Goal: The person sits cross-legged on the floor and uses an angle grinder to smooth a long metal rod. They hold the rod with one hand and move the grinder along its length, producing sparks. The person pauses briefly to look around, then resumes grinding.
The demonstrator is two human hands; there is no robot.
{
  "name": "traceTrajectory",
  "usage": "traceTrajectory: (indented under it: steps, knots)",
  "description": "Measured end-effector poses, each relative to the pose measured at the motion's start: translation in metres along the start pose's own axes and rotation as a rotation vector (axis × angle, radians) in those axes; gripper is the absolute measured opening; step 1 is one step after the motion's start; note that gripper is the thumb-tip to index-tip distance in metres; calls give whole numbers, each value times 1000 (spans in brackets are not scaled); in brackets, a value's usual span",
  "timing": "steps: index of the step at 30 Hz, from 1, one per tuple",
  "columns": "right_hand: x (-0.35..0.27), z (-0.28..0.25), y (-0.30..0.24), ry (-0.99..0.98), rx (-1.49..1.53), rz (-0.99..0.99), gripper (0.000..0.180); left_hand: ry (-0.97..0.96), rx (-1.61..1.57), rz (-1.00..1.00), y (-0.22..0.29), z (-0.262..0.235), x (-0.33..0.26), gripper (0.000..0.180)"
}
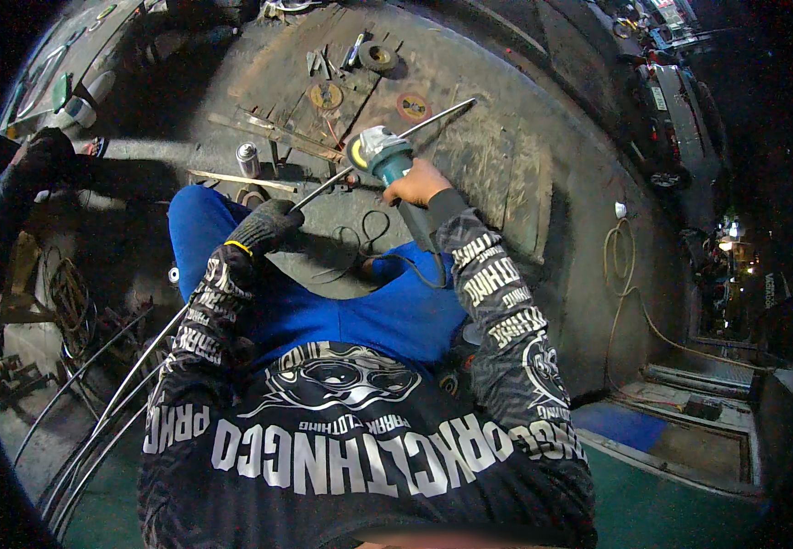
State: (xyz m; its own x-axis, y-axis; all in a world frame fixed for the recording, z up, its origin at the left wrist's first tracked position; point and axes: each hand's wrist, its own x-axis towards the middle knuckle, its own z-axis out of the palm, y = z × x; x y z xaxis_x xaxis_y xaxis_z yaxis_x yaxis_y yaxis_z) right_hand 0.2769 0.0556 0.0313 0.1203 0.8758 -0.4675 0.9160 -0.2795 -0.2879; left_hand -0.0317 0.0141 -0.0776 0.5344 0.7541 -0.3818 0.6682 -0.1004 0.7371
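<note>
Left hand: the gloved left hand point(271, 224), dark knit with a yellow edge at the wrist, has its fingers curled around the lower end of the metal rod point(437, 117).
Right hand: the bare right hand point(421, 183) has its fingers closed around the body of the angle grinder point(391, 163), thumb on the near side.
Rod: it slants up and away to the right from the glove, passing by the grinder's head, its far end over the wooden board point(515, 183).
Disc: the yellow disc point(357, 154) sits right by the rod; from where I stand I can't tell whether they touch.
Cord: a black cord point(375, 220) loops between the knees, in front of the blue trousers point(323, 320).
Beyond the hands: two round discs lie flat, a brown one point(326, 95) and a reddish one point(413, 107), with a dark wheel-like ring point(378, 57) farther off.
Left of the rod: a silver spray can point(248, 160) stands near a thin wooden strip point(242, 180).
Far right: a pale hose point(618, 261) lies in loops on the floor point(588, 302).
</note>
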Motion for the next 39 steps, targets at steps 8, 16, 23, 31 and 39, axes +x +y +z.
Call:
traceTrajectory:
  steps: [8,16,23,31,39]
  knots:
    - [41,-36,36,21,-23,65,72,74,-210,-191,17,-2,-12,36]
    - [95,-70,85,76,-24,143,55,25,-211,-163,49,-24,-35,41]
    - [147,-110,116,-138,-211,131,58,23,-225,-259,68,-29,-36,42]
    - [218,-164,185,-240,-528,-182,25,41,-423,-265,72,-34,-37,39]
    - [268,-185,231,-152,16,-78,27,7,-302,-357,63,-35,-35,34]
